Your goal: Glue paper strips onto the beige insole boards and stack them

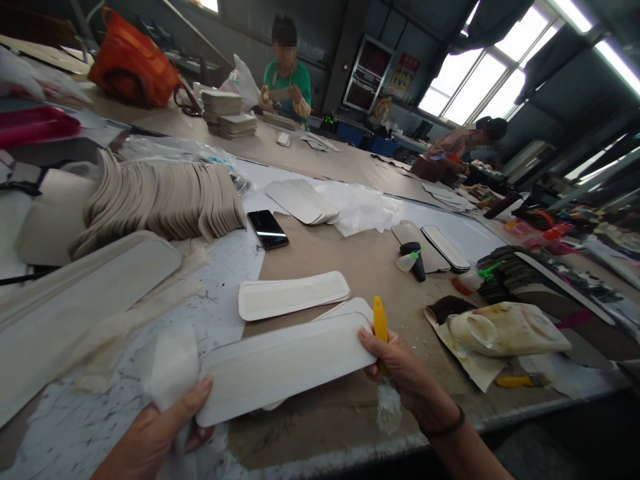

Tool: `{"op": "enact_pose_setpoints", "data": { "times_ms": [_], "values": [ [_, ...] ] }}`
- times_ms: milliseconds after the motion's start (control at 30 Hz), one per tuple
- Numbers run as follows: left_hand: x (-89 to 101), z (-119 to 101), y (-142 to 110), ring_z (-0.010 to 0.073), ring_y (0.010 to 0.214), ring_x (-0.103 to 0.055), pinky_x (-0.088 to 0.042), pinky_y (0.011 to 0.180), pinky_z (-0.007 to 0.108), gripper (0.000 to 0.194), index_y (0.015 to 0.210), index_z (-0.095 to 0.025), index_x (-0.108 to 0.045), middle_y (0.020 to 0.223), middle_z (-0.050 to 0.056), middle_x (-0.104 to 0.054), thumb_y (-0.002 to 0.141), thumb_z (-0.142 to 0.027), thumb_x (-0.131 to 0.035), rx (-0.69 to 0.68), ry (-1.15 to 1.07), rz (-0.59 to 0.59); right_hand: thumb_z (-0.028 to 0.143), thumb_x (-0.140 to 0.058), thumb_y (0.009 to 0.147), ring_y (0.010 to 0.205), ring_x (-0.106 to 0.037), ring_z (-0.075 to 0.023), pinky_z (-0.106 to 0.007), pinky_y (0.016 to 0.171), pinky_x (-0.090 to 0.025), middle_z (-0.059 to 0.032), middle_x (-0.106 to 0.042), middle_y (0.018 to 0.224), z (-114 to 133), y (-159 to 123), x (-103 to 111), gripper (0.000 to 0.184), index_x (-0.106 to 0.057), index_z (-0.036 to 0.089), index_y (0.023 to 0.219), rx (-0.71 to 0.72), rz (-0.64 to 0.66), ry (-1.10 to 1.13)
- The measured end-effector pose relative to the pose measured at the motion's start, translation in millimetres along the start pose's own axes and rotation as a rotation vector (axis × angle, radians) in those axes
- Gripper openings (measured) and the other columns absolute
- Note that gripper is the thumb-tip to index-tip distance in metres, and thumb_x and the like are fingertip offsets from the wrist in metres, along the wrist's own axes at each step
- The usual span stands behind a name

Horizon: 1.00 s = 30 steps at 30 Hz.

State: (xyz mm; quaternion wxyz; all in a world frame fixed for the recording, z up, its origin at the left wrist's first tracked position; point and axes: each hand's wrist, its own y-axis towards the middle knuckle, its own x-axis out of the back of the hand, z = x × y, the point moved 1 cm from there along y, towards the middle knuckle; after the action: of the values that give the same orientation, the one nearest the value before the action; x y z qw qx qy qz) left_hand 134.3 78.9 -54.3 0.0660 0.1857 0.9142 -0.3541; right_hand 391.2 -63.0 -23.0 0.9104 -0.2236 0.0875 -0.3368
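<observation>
From where I stood, the desk [225,267] filled most of the view, with a person in green [301,73] on its far side and another person [443,148] bent over farther right. An orange bag [133,60] sat toward the far left; nearer, a packed row of curved pale pieces [160,200] and a pile of long panels [90,300] crowded the left side. Dark pieces [505,273] and a stained plastic jug [525,327] on its side took up the right. In the middle, in front of the worker, was the pale panel [290,363], its long axis running across the view, the right end tilted a little farther away and the left end nearer. It partly hid another panel [357,308] behind it, and a smaller white panel [294,295] lay just beyond. Both hands were grasping it: the left hand [170,417] pinched the left end beside a translucent sheet [175,363], while the right hand [400,363] gripped the other end together with a yellow-handled brush [381,320], handle pointing away, bristles toward the near edge. A black phone [269,229] lay past the panels, and a small green-tipped bottle [407,262] to its right.
</observation>
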Motion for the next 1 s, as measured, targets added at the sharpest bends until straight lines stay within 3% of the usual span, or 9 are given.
{"op": "enact_pose_setpoints", "data": {
  "times_ms": [133, 300, 500, 700, 900, 1000],
  "values": [
    [-4.8, -11.2, 2.8, 0.0089, 0.048, -0.039, -0.038, 0.04, 0.019, 0.041, 0.072, -0.018, -0.062, 0.057, -0.005, -0.054, 0.051, -0.044, -0.085, 0.046, -0.048, 0.04, 0.056, -0.078, 0.057, 0.036, -0.032, -0.002, -0.016, 0.035, -0.025, 0.0091, -0.041, 0.045, 12.4, 6.3, -5.2, 0.049, -0.048, 0.018, 0.065, -0.042, 0.022, 0.059],
    [-17.8, -36.8, 7.0, 0.0114, 0.056, -0.045, -0.041, 0.046, 0.02, 0.043, 0.07, -0.017, -0.06, 0.06, -0.003, -0.055, 0.054, -0.053, -0.079, -0.076, -0.028, 0.049, 0.058, -0.076, 0.059, 0.039, -0.036, -0.0033, -0.016, 0.037, -0.027, 0.0073, -0.044, 0.045, 38.5, 27.4, -4.8, 0.049, -0.047, 0.018, 0.064, 0.003, 0.003, -0.153],
    [-26.5, -62.9, 20.9, 0.01, 0.05, -0.041, -0.036, 0.044, 0.022, 0.04, 0.065, -0.016, -0.058, 0.056, -0.003, -0.053, 0.058, -0.053, -0.073, -0.215, 0.025, 0.022, 0.059, -0.069, 0.064, 0.039, -0.039, -0.0055, -0.017, 0.037, -0.028, 0.0057, -0.045, 0.046, 78.2, 57.7, -12.8, 0.047, -0.046, 0.019, 0.064, 0.134, 0.03, -0.355],
    [-33.7, -76.6, 27.6, 0.0092, 0.047, -0.04, -0.035, 0.043, 0.02, 0.042, 0.059, -0.017, -0.054, 0.049, -0.003, -0.05, 0.059, -0.055, -0.071, -0.249, 0.05, 0.057, 0.062, -0.066, 0.063, 0.037, -0.036, -0.0046, -0.016, 0.036, -0.026, 0.0068, -0.044, 0.045, 98.9, 65.8, -17.5, 0.048, -0.045, 0.018, 0.066, 0.181, -0.01, -0.438],
    [-34.5, -73.7, 33.6, 0.0095, 0.05, -0.043, -0.039, 0.044, 0.02, 0.041, 0.066, -0.017, -0.055, 0.055, -0.004, -0.052, 0.055, -0.049, -0.078, -0.2, 0.131, 0.03, 0.056, -0.051, 0.081, 0.035, -0.035, -0.0049, -0.016, 0.034, -0.027, 0.0068, -0.044, 0.043, 101.4, 66.3, -12.7, 0.042, -0.043, 0.019, 0.065, 0.218, 0.024, -0.5],
    [-35.4, -74.3, 43.8, 0.0098, 0.049, -0.044, -0.039, 0.046, 0.021, 0.04, 0.062, -0.016, -0.055, 0.052, -0.003, -0.052, 0.06, -0.051, -0.074, -0.22, 0.219, 0.031, 0.045, -0.044, 0.089, 0.036, -0.041, -0.0068, -0.017, 0.037, -0.032, 0.0055, -0.046, 0.044, 110.0, 72.6, -11.4, 0.038, -0.044, 0.019, 0.062, 0.3, -0.052, -0.726]
  ]
}}
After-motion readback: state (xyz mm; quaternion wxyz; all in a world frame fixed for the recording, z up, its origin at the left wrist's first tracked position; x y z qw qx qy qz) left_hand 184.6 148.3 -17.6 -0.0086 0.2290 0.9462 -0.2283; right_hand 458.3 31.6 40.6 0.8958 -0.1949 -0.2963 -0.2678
